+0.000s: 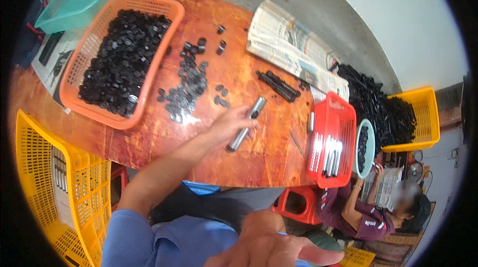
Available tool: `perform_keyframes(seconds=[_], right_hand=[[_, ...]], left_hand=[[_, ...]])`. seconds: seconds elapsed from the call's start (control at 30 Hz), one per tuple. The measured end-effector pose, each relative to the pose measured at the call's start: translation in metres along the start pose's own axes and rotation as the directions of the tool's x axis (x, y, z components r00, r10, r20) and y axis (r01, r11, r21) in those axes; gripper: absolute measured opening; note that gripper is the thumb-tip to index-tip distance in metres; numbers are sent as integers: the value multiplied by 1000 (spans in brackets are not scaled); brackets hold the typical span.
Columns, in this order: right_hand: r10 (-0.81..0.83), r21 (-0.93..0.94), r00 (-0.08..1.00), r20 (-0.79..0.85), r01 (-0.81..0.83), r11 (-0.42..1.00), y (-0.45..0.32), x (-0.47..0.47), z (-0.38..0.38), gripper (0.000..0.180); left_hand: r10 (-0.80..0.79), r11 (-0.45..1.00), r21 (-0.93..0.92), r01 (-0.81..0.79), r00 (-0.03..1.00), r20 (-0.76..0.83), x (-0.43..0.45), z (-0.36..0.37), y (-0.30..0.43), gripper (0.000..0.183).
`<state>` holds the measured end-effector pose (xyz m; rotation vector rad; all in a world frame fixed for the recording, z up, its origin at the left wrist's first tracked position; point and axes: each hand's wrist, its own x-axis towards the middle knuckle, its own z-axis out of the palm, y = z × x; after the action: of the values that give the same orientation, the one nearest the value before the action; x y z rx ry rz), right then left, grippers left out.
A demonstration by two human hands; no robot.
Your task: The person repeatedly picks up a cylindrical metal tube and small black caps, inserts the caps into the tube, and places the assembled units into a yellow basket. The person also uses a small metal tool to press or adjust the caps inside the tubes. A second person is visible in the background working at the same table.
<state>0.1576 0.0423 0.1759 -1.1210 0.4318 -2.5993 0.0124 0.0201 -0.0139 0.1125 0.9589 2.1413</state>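
Note:
Above the marbled red-brown table, my left hand [239, 123] grips a shiny metal tube [242, 135]. A dark slot or insert shows near its upper part, and its lower end is black. My right hand [269, 242] is close to the camera at the bottom of the view, near my blue shirt. Its fingers are partly hidden, so I cannot tell whether it holds anything. Left of the tube lies a loose spread of small black round caps [186, 87]. A thin metal rod [297, 143] rests on the table to the right.
An orange basket [149, 91] of black caps stands at left, above a yellow crate [80, 177]. A red basket [332, 99] holds metal tubes. Beyond are black parts [280, 85], folded newspaper [291, 46], and a pale green bowl [368, 147]. Another person [358, 207] sits at right.

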Motion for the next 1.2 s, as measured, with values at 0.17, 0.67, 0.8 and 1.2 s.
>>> perform_keyframes(seconds=[0.17, 0.67, 0.8, 1.2], right_hand=[[334, -847, 925, -182, -320, 424, -38, 12, -51, 29], [368, -662, 791, -489, -62, -747, 1, 77, -283, 25], [333, -531, 717, -613, -61, -845, -9, 73, -292, 22], [-102, -606, 927, -360, -316, -730, -111, 5, -183, 17]], left_hand=[[103, 956, -285, -68, 988, 111, 3, -2, 1, 34], [74, 977, -195, -83, 996, -52, 18, -9, -18, 11], [19, 989, -146, -24, 999, -35, 10, -6, -6, 18], [43, 965, -256, -53, 998, -47, 5, -14, 7, 28]])
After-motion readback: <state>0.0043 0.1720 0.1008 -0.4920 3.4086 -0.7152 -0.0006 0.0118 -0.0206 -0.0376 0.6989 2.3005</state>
